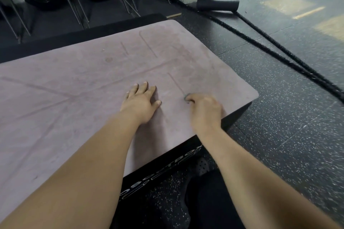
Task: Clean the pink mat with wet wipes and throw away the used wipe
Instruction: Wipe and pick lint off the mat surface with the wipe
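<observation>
presses open left hand (pixel 141 101) on pink mat (pixel 74 89), mid-frame | grips small grey wad (pixel 186 97) in right hand (pixel 203 108) | risks dragging mat by hard scrubbing

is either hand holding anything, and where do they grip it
The right hand grips a small grey wad, probably the wipe, bunched inside its curled fingers against the pink mat. The left hand lies flat, holding nothing.

Flat pink mat (pixel 93 98), small greyish wipe (pixel 186 97) upon it
</observation>
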`<move>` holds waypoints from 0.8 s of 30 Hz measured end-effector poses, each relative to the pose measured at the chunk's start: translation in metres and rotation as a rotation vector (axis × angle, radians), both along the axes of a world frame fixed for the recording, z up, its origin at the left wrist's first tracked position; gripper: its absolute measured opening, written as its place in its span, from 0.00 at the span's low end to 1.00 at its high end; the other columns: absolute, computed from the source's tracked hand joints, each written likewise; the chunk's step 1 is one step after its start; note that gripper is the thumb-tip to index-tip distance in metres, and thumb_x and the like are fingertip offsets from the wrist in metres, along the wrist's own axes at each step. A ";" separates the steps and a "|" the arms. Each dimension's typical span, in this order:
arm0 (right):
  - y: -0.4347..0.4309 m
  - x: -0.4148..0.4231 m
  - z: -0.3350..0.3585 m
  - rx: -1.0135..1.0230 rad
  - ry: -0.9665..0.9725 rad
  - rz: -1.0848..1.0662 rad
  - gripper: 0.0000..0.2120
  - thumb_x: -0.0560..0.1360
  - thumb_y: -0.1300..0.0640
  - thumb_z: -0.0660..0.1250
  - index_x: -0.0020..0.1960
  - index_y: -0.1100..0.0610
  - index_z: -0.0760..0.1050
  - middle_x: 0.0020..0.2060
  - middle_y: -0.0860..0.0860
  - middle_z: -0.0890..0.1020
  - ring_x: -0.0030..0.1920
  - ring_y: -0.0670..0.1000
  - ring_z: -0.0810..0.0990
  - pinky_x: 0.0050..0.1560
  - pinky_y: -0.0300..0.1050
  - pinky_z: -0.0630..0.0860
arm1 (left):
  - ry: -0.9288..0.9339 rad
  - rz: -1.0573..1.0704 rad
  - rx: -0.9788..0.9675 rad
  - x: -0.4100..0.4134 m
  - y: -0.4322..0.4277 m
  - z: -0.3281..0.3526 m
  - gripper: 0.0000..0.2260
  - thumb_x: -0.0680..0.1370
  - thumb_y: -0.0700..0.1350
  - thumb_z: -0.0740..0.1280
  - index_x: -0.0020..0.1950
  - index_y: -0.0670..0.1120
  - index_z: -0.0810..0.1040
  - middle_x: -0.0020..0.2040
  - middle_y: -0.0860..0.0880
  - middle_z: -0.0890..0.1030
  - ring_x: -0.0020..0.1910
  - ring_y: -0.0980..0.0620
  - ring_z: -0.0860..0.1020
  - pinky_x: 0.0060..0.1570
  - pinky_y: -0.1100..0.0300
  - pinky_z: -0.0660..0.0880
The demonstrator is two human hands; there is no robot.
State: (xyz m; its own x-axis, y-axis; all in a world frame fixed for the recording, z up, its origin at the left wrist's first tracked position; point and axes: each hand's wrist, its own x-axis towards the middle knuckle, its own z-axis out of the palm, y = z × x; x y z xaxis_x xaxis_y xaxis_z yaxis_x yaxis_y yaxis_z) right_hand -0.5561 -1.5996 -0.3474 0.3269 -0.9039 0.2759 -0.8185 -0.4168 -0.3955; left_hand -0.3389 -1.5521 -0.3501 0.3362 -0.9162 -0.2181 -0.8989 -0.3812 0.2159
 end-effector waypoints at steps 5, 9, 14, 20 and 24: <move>0.097 0.039 -0.011 -0.023 -0.127 0.282 0.12 0.73 0.58 0.72 0.54 0.46 0.84 0.46 0.44 0.84 0.44 0.50 0.74 0.44 0.43 0.75 | -0.018 0.003 -0.017 0.001 -0.001 -0.005 0.32 0.83 0.66 0.57 0.85 0.58 0.53 0.86 0.53 0.49 0.85 0.44 0.46 0.82 0.44 0.47; 0.085 0.021 -0.006 -0.074 -0.075 0.356 0.11 0.75 0.57 0.71 0.55 0.46 0.84 0.44 0.45 0.81 0.43 0.50 0.73 0.42 0.45 0.74 | -0.024 -0.001 0.007 0.001 -0.002 -0.004 0.32 0.84 0.66 0.56 0.85 0.58 0.53 0.86 0.52 0.48 0.85 0.44 0.45 0.82 0.43 0.48; 0.015 -0.028 0.002 -0.034 0.113 0.002 0.14 0.77 0.62 0.70 0.60 0.49 0.84 0.49 0.49 0.83 0.49 0.54 0.80 0.50 0.51 0.78 | -0.039 -0.022 0.018 0.001 -0.002 -0.002 0.32 0.84 0.66 0.56 0.85 0.56 0.53 0.86 0.51 0.48 0.85 0.42 0.46 0.82 0.42 0.49; 0.085 0.016 -0.012 0.008 0.015 0.058 0.15 0.73 0.62 0.72 0.56 0.48 0.84 0.50 0.47 0.81 0.51 0.52 0.78 0.55 0.47 0.75 | -0.039 -0.032 0.008 0.000 -0.002 -0.004 0.31 0.84 0.66 0.56 0.85 0.56 0.54 0.86 0.50 0.49 0.85 0.41 0.47 0.82 0.41 0.50; 0.144 0.034 -0.016 0.009 -0.136 0.378 0.12 0.75 0.54 0.70 0.57 0.45 0.82 0.50 0.44 0.79 0.51 0.50 0.76 0.50 0.45 0.77 | -0.033 -0.032 0.002 0.001 -0.004 -0.002 0.31 0.84 0.65 0.57 0.85 0.57 0.54 0.86 0.50 0.50 0.85 0.41 0.47 0.81 0.41 0.51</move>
